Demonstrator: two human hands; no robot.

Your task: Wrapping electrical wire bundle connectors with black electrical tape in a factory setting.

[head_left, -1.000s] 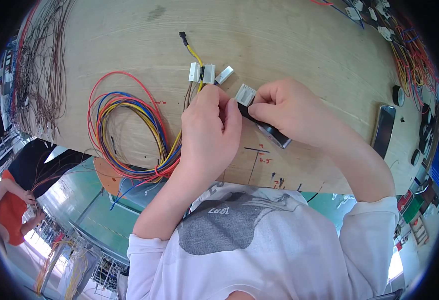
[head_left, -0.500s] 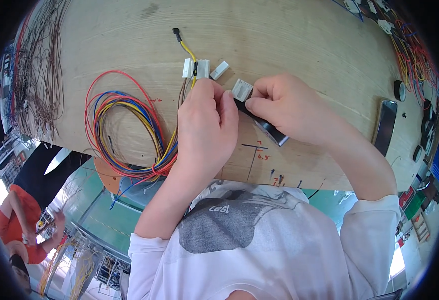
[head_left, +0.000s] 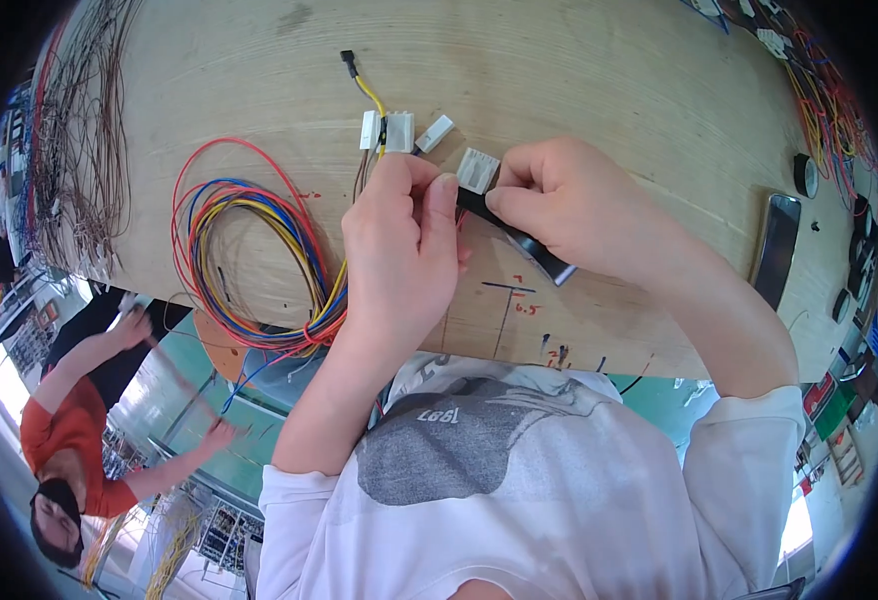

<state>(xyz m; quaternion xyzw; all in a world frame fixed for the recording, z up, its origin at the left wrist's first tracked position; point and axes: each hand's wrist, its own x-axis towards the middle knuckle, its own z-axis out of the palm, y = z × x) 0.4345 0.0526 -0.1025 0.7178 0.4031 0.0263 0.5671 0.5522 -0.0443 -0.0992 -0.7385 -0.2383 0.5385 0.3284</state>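
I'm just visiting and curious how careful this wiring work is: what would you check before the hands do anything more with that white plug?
1. White connector held: ok, pinched between left hand and right hand.
2. Black tool gripped: ok, in the right hand, its tip at the connector.
3. Wire seated in the connector: cannot tell, fingers hide it.
4. Spare white connectors close by: ok, just beyond the hands.
5. Coloured wire coil out of the way: ok, lying to the left on the wooden table.
6. Phone away from the work: ok, off to the right.
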